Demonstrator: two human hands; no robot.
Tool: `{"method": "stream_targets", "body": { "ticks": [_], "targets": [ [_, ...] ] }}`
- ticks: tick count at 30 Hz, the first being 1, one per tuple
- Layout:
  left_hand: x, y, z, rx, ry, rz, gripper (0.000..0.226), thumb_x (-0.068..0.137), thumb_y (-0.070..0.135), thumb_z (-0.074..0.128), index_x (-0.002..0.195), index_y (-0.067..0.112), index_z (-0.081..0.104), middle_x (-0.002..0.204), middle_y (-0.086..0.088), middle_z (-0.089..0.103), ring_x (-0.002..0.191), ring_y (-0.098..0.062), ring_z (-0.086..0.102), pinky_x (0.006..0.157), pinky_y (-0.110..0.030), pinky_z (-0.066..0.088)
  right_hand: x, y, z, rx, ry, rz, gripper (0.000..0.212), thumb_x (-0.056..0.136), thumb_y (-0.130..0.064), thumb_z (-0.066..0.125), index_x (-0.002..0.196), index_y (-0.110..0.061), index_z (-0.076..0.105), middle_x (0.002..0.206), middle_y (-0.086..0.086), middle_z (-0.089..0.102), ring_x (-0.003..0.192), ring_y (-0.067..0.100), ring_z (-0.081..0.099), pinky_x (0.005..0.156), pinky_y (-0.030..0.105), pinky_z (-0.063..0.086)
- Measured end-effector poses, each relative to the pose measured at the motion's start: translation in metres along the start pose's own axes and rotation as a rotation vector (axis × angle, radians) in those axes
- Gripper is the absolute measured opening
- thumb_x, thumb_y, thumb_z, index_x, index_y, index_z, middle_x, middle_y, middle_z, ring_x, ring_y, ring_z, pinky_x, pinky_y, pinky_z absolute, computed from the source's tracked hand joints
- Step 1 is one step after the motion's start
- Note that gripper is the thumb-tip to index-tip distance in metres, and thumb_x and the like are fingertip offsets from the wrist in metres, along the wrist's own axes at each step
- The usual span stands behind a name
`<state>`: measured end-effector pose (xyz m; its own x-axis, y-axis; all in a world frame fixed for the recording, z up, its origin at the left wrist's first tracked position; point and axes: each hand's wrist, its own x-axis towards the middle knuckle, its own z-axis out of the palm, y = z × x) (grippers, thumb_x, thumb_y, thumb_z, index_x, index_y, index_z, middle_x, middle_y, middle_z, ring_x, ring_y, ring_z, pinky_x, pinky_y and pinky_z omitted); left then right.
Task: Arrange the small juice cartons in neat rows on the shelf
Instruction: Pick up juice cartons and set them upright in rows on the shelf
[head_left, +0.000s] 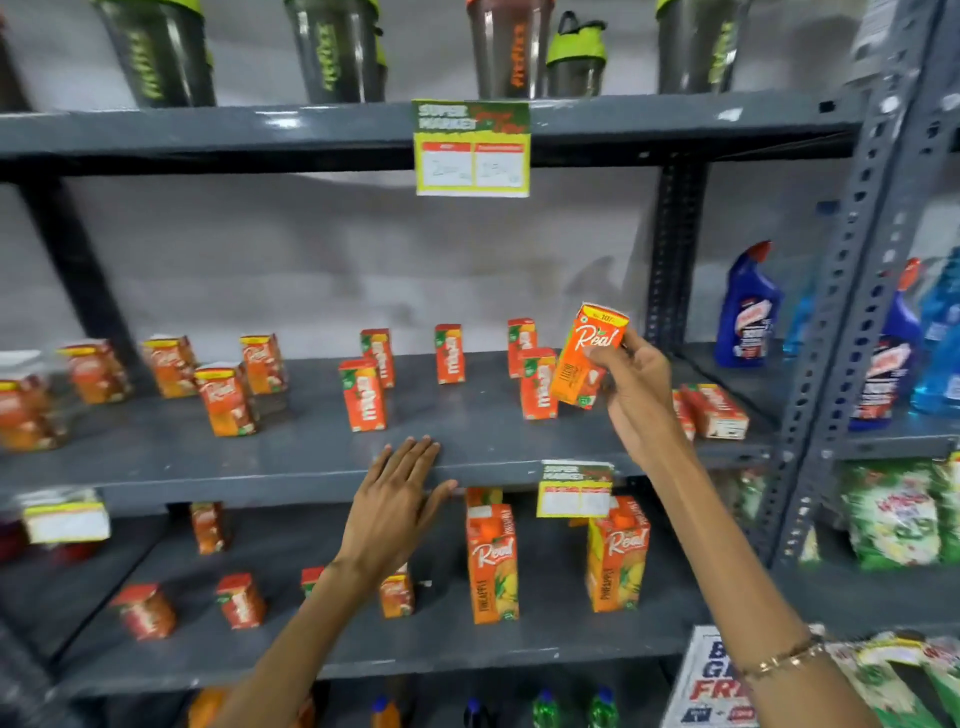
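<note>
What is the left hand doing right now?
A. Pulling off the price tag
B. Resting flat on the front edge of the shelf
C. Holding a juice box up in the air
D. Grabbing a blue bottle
B: the left hand lies open and flat on the front edge of the shelf, holding nothing, while the right hand holds the small juice carton up.

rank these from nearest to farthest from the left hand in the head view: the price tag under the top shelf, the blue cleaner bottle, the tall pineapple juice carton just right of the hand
From the left hand:
1. Tall pineapple juice carton, just to its right on the lower shelf.
2. Price tag, well above, hanging from the top shelf edge.
3. Blue cleaner bottle, far right in the next bay.
</note>
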<state>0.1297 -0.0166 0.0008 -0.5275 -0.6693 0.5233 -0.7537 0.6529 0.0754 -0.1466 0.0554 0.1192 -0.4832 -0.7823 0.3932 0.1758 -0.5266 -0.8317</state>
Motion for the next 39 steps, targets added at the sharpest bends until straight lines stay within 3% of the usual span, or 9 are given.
{"method": "stream_targets", "body": {
  "ticks": [3, 8, 11, 15, 18, 23, 26, 34, 39],
  "targets": [
    [-0.020, -0.042, -0.016, 0.063, 0.009, -0.071, 0.071, 0.099, 0.057, 0.022, 0.146, 0.011, 0.047, 0.153, -0.007, 0.048, 0.145, -0.024, 0.040, 0.124, -0.044, 0.023, -0.015, 0.025, 0.051, -0.028, -0.093, 0.048, 0.027, 0.088, 0.002, 0.064, 0.105, -0.018, 0.066, 0.087, -0.008, 0.076, 0.081, 0.009, 0.070, 0.076, 0.032, 0.056],
    [-0.052, -0.126, -0.047, 0.110, 0.029, -0.168, 0.066, 0.100, 0.054, 0.028, 0.142, 0.009, 0.051, 0.148, -0.010, 0.053, 0.141, -0.027, 0.046, 0.122, -0.045, 0.028, -0.040, 0.071, 0.143, -0.096, -0.320, 0.084, 0.035, 0.087, 0.003, 0.067, 0.116, -0.017, 0.061, 0.105, -0.001, 0.073, 0.094, 0.010, 0.070, 0.083, 0.028, 0.057],
    [-0.073, -0.184, -0.064, 0.134, 0.034, -0.203, 0.065, 0.101, 0.055, 0.032, 0.144, 0.010, 0.049, 0.150, -0.009, 0.051, 0.143, -0.025, 0.043, 0.124, -0.043, 0.024, -0.054, 0.102, 0.210, -0.118, -0.418, 0.102, 0.038, 0.085, 0.002, 0.069, 0.114, -0.022, 0.060, 0.100, -0.008, 0.074, 0.090, 0.003, 0.070, 0.074, 0.023, 0.059],
    [-0.099, -0.257, -0.084, 0.123, 0.080, -0.229, 0.060, 0.100, 0.052, 0.037, 0.140, 0.011, 0.053, 0.147, -0.008, 0.055, 0.139, -0.026, 0.048, 0.120, -0.045, 0.031, -0.067, 0.146, 0.304, -0.151, -0.484, 0.096, 0.042, 0.086, -0.005, 0.072, 0.122, -0.019, 0.057, 0.111, -0.002, 0.071, 0.104, 0.012, 0.067, 0.081, 0.025, 0.057],
    [-0.116, -0.315, -0.100, 0.143, 0.103, -0.248, 0.056, 0.100, 0.049, 0.044, 0.140, 0.011, 0.053, 0.147, -0.008, 0.055, 0.138, -0.027, 0.049, 0.120, -0.045, 0.031, -0.072, 0.182, 0.381, -0.219, -0.486, 0.094, 0.057, 0.087, -0.012, 0.073, 0.138, -0.012, 0.048, 0.129, 0.008, 0.064, 0.117, 0.020, 0.062, 0.093, 0.037, 0.056],
    [-0.126, -0.371, -0.117, 0.167, 0.049, -0.221, 0.064, 0.098, 0.057, 0.041, 0.143, 0.012, 0.050, 0.149, -0.006, 0.052, 0.142, -0.024, 0.044, 0.122, -0.041, 0.024, -0.068, 0.237, 0.472, -0.327, -0.400, 0.056, 0.049, 0.088, -0.010, 0.072, 0.132, -0.011, 0.051, 0.124, 0.003, 0.065, 0.115, 0.015, 0.064, 0.098, 0.033, 0.053],
    [-0.129, -0.384, -0.117, 0.148, 0.054, -0.173, 0.065, 0.100, 0.058, 0.035, 0.144, 0.013, 0.048, 0.151, -0.005, 0.051, 0.143, -0.022, 0.042, 0.122, -0.040, 0.024, -0.064, 0.264, 0.497, -0.418, -0.402, 0.060, 0.047, 0.089, -0.013, 0.071, 0.132, -0.016, 0.052, 0.115, -0.010, 0.064, 0.099, -0.007, 0.063, 0.095, 0.030, 0.055],
    [-0.130, -0.393, -0.111, 0.115, 0.088, -0.151, 0.069, 0.100, 0.060, 0.024, 0.143, 0.014, 0.050, 0.150, -0.006, 0.052, 0.142, -0.023, 0.043, 0.122, -0.040, 0.025, -0.056, 0.277, 0.510, -0.463, -0.444, 0.075, 0.060, 0.089, -0.015, 0.071, 0.143, -0.014, 0.045, 0.138, 0.003, 0.059, 0.126, 0.017, 0.057, 0.099, 0.037, 0.053],
    [-0.130, -0.395, -0.110, 0.126, 0.087, -0.163, 0.069, 0.100, 0.061, 0.022, 0.144, 0.015, 0.049, 0.150, -0.004, 0.052, 0.142, -0.022, 0.043, 0.122, -0.040, 0.025, -0.066, 0.273, 0.503, -0.476, -0.451, 0.132, 0.078, 0.083, -0.008, 0.076, 0.149, -0.016, 0.034, 0.141, 0.010, 0.058, 0.124, 0.020, 0.059, 0.092, 0.028, 0.053]
  ]
}}
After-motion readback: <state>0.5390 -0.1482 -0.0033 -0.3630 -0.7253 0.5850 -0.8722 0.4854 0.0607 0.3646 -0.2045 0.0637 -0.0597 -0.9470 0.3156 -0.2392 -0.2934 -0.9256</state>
